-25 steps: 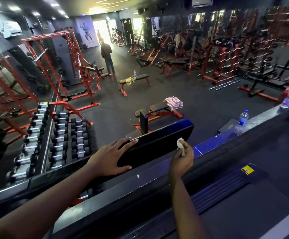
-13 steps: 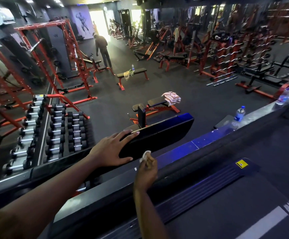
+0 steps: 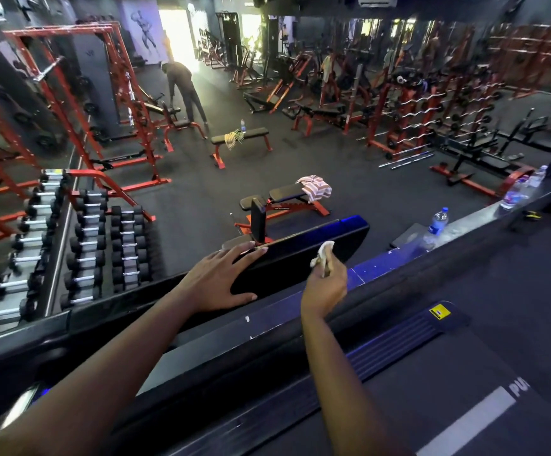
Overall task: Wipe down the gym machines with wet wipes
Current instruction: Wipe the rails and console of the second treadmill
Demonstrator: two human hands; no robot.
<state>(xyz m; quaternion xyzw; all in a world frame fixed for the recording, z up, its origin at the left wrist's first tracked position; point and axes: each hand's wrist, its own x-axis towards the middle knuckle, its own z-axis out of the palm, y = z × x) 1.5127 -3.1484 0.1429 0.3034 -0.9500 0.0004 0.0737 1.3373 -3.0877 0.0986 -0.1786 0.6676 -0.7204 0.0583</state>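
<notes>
Wipe point(image 3: 325, 252) sits pinched in right hand point(image 3: 325, 287); left hand point(image 3: 216, 279) fingers point(image 3: 246, 253) lie straight on console point(image 3: 288, 261), bottle point(image 3: 438, 222) nearby.

The white letters "PU" are showing on the treadmill belt point(image 3: 399, 422) at the near right, running off the frame edge. The yellow sticker point(image 3: 439, 313) is reading too small.

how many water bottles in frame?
4 bottles: one on the far flat bench, one on the ledge, and two blurred ones further right along it. Others may be hidden among the machines.
</notes>
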